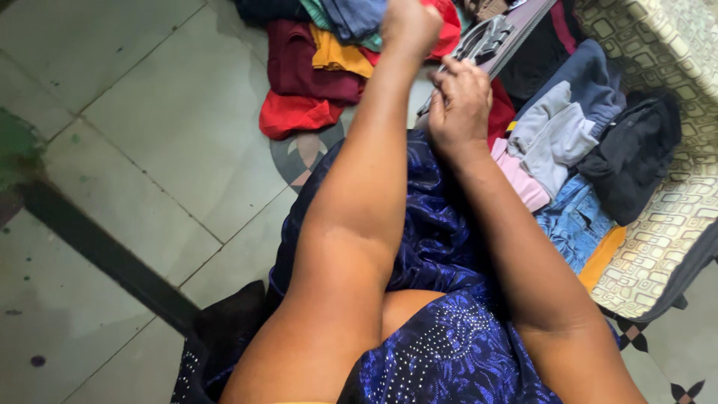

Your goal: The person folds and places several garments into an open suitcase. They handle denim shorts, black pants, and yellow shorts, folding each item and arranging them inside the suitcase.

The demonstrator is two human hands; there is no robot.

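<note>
the person sits on the pale tiled floor [134, 112] in a shiny blue dress [441, 247], both arms stretched forward. the left hand [407, 26] is raised at the top edge, fingers curled tight in a fist against a bunch of blue cloth [355, 16] from the clothes pile [314, 71] of maroon, mustard and red garments lying on the floor ahead. the right hand [458, 105] sits lower, just beside it, fingers bent together; whether they pinch anything i cannot tell. right of that hand an open suitcase [673, 217] with a cream-and-brown patterned lining holds folded grey [553, 135], pink, black and denim pieces. a grey handle [486, 39] shows on the suitcase edge just above the right hand.
</note>
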